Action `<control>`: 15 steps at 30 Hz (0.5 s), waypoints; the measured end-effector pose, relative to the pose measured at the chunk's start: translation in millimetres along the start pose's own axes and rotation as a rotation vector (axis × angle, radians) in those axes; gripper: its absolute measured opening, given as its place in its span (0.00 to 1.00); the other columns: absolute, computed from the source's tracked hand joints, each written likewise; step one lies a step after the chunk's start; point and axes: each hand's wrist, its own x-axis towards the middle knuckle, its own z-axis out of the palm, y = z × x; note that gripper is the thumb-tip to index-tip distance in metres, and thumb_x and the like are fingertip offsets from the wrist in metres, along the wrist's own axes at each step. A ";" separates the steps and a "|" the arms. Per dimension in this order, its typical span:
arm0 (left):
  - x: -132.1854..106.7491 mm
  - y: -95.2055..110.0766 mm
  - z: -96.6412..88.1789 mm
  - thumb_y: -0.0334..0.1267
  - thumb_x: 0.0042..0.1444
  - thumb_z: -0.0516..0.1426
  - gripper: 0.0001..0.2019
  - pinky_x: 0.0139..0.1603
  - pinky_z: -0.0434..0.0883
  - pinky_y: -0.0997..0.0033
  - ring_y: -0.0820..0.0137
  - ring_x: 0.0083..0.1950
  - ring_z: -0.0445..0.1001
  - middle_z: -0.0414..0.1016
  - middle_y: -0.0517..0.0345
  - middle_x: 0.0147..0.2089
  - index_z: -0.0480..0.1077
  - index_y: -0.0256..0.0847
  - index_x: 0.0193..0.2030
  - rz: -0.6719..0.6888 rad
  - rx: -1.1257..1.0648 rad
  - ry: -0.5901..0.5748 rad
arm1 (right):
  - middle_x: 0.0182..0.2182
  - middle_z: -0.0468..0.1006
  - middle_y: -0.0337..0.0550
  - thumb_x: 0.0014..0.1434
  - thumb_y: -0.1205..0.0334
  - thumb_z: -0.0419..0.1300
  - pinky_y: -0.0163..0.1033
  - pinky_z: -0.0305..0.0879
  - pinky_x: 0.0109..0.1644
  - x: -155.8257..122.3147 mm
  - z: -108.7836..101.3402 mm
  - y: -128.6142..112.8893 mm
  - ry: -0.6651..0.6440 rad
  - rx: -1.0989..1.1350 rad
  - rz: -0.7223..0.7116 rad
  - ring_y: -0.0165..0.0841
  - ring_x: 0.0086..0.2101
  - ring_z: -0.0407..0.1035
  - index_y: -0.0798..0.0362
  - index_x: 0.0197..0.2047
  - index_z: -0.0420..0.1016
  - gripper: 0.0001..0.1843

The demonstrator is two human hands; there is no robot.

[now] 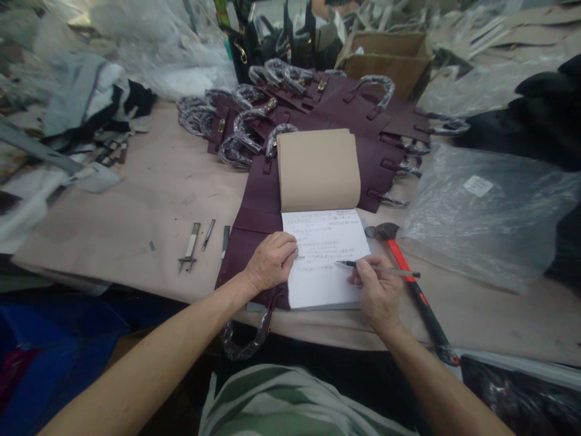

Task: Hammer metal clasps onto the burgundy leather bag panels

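An open notebook (327, 289) lies on a dark maroon leather bag piece (256, 206), its tan cover (318, 169) folded away from me and handwriting on the white page. My right hand (380, 290) grips a pen (381, 268), whose dark tip is at the lower lines of writing. Across the notebook's left edge rests my left hand (273, 260), fingers curled and pressed together. Something small shows by its fingertips, too small to make out. Below that hand, a plastic-wrapped handle (247, 345) hangs over the table edge.
A red-and-black hammer (420, 297) lies right of the notebook, near a clear plastic bag (490, 212). A caliper-like tool (189, 245) and a small cutter (208, 235) lie left. Behind are several maroon bag pieces (336, 115) with wrapped handles and a cardboard box (385, 60).
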 end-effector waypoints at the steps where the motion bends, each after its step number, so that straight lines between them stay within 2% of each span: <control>1: 0.1 0.2 -0.2 0.29 0.61 0.55 0.04 0.49 0.72 0.58 0.61 0.48 0.72 0.75 0.49 0.44 0.71 0.38 0.39 0.003 0.001 0.001 | 0.19 0.69 0.33 0.62 0.52 0.59 0.35 0.65 0.25 0.4 0.5 -0.8 0.009 0.017 0.017 0.30 0.20 0.68 0.52 0.31 0.68 0.14; 5: -0.3 0.3 -0.2 0.29 0.62 0.55 0.04 0.50 0.72 0.58 0.61 0.49 0.72 0.75 0.49 0.45 0.71 0.38 0.40 -0.001 -0.003 -0.008 | 0.18 0.69 0.33 0.61 0.50 0.61 0.34 0.66 0.24 3.7 1.4 -2.0 0.025 -0.036 0.044 0.30 0.19 0.68 0.53 0.33 0.69 0.15; 8: -0.7 0.3 0.0 0.29 0.62 0.55 0.05 0.50 0.72 0.58 0.61 0.49 0.72 0.75 0.50 0.45 0.71 0.39 0.39 -0.009 -0.004 -0.016 | 0.19 0.72 0.36 0.57 0.53 0.63 0.34 0.66 0.23 7.1 0.4 -2.4 0.033 -0.097 0.020 0.32 0.19 0.70 0.54 0.33 0.70 0.13; 15: 0.3 1.4 -0.7 0.28 0.61 0.55 0.05 0.49 0.72 0.58 0.61 0.49 0.71 0.75 0.49 0.44 0.71 0.38 0.39 -0.011 0.003 -0.024 | 0.21 0.72 0.35 0.52 0.57 0.62 0.35 0.63 0.24 9.2 -2.7 -4.1 0.007 -0.087 -0.016 0.32 0.20 0.69 0.52 0.32 0.70 0.08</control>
